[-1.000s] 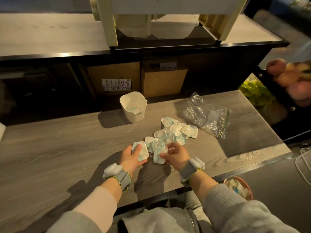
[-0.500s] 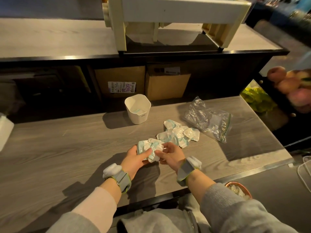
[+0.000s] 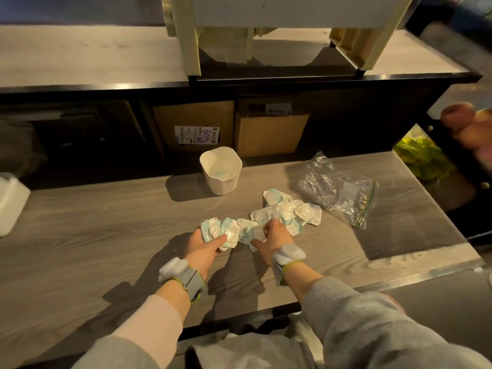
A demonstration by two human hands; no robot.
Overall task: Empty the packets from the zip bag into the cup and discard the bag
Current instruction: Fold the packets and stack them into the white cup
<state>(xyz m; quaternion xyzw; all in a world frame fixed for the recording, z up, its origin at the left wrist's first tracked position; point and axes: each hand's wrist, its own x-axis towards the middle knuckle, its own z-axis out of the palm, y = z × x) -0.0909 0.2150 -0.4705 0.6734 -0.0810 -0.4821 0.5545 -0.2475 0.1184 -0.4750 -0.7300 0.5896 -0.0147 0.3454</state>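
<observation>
White packets [image 3: 226, 230] fill the gripping left hand [image 3: 203, 247]; right hand [image 3: 274, 235] pinches more just beside.

Table [image 3: 106, 235]: grey wood-grain top, edged in black along the front.

- Cup [image 3: 221, 174]: white, with rounded corners, stood upright near the back edge, left of centre.
- Packets [image 3: 287, 213]: white and pale blue, crumpled, heaped in a loose pile in the middle. The pile is stretched from behind centre toward the front.
- Zip bag [image 3: 338, 190]: clear and creased, laid flat to the right, just beside the pile, with its green zip strip turned to the right.
- White container [image 3: 10, 203]: placed at the far left, cut off by the frame.
</observation>
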